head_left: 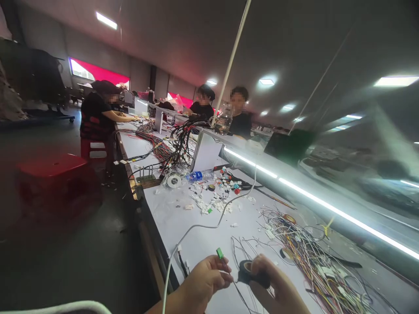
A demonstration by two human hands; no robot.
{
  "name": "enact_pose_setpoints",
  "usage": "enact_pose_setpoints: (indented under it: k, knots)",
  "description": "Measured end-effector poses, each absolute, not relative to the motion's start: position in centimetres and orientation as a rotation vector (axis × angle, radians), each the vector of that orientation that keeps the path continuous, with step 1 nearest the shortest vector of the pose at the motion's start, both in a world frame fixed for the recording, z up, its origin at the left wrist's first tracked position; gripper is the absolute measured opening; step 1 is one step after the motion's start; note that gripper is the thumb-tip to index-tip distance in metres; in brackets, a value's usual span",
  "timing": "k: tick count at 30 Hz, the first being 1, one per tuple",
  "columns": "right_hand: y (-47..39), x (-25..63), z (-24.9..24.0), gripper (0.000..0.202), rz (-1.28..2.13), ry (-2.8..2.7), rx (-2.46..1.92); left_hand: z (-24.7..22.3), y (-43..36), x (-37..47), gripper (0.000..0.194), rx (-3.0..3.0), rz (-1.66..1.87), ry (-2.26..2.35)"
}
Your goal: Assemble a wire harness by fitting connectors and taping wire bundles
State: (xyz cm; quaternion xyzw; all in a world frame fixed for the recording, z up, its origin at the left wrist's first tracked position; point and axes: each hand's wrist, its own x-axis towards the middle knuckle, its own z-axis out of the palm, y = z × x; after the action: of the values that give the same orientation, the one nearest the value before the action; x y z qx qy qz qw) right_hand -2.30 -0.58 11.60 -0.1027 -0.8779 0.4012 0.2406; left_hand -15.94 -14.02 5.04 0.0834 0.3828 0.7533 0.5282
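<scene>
My left hand (207,279) is closed around thin wires just below a small green connector (220,253), which sticks up past the fingertips. From that grip, dark wires (240,294) run down toward the bottom edge. Close on its right, my right hand (278,281) grips a roll of black tape (244,272), with thumb and fingers on its side. The roll's near edge comes close to the left fingertips; whether tape touches the wires I cannot make out. Loose wires lie on the white tabletop (199,240) behind both hands.
A tangle of coloured wires (314,261) covers the right side. White connectors (212,203), a bottle (199,175) and a clear tape roll (173,181) lie farther back. A white cable (196,226) crosses the table. Co-workers sit beyond; a red stool (52,168) stands left.
</scene>
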Motion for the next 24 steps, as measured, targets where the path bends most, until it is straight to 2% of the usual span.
enact_pose_setpoints:
  k: [9, 18, 24]
  knots:
    - [-0.1, -3.4, 13.9, 0.022, 1.024, -2.554, -0.191, 6.5, -13.8, -16.1, 0.048, 0.270, 1.762, 0.889]
    - [0.1, -4.7, 13.6, 0.022, 0.843, -2.697, -0.208, 6.9, -14.3, -16.3, 0.032, 0.435, 1.713, 0.833]
    - [-0.2, -5.3, 13.3, 0.021, 0.875, -2.730, -0.172, 6.2, -13.9, -16.1, 0.029, 0.429, 1.777, 0.922]
